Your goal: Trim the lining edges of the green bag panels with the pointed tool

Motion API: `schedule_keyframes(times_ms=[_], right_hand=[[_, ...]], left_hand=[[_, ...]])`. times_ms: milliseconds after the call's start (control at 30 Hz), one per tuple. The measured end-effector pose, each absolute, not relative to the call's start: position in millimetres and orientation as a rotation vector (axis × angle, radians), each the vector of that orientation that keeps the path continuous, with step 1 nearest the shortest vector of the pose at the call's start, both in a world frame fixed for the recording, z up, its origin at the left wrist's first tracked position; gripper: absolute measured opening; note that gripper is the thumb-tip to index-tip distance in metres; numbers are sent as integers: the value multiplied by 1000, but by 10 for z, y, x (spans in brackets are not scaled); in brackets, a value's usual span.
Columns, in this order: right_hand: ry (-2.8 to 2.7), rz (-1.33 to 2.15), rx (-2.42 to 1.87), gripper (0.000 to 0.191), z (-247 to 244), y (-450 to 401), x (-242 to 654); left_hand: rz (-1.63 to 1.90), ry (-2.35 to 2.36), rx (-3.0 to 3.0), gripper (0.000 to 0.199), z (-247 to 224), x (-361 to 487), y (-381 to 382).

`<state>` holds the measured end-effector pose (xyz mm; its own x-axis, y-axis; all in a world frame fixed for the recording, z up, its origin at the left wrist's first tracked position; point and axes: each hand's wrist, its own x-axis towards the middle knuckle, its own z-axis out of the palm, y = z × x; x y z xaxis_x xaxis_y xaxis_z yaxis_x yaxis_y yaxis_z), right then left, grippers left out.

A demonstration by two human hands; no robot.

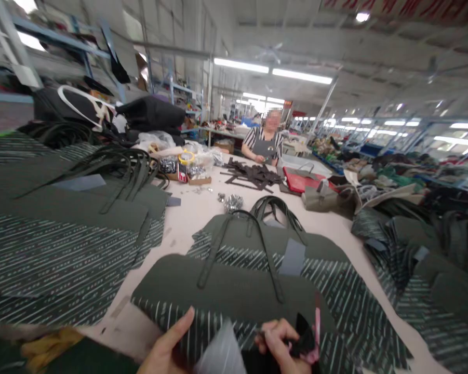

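A dark green bag panel (234, 278) with a looped handle and a striped lower part lies in front of me. At its lower left edge is my left hand (169, 345), thumb raised and apart, its other fingers partly hidden by the striped material. A pale translucent sheet (223, 353) sits between my hands. My right hand (278, 343) is closed around a small tool with pink handles (317, 332), beside a black piece; its fingertips are pinched. Behind lies another green panel (323, 246) with handles and a grey patch (293, 257).
Stacked striped panels (62, 254) cover the left, more (424, 259) the right. Farther back are metal pieces (234, 202), dark strips (253, 174), a red item (302, 182) and a yellow tape roll (186, 157). A person (267, 140) in an apron is across the table.
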<state>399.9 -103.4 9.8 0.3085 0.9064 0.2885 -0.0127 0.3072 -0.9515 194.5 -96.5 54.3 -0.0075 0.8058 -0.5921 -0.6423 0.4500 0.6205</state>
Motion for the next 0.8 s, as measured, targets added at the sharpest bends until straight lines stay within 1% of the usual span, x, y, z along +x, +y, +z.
schedule_keyframes(times_ms=[33, 133, 167, 200, 400, 500, 800], right_hand=[[-1048, 830, -1090, 42, 73, -1058, 4012], [-974, 885, -1126, 36, 26, -1101, 4035], [-950, 893, -1136, 34, 28, -1103, 4040], [-926, 897, -1146, 33, 40, -1100, 4046], [-823, 867, -1255, 26, 157, -1049, 4105], [-853, 861, -1322, 26, 153, -1032, 4069], [-1053, 793, -1436, 25, 176, -1097, 3818]], left_hand=[[1172, 1074, 75, 54, 571, 2058, -947], [1162, 1072, -105, 22, 617, 2300, -838], [1141, 1094, -128, 13, 618, 2337, -797], [1118, 1123, -144, 9, 615, 2350, -763], [1139, 1275, -143, 12, 615, 2156, -739], [1112, 1310, -134, 13, 614, 2070, -774], [946, 1207, -251, 25, 604, 2094, -817]])
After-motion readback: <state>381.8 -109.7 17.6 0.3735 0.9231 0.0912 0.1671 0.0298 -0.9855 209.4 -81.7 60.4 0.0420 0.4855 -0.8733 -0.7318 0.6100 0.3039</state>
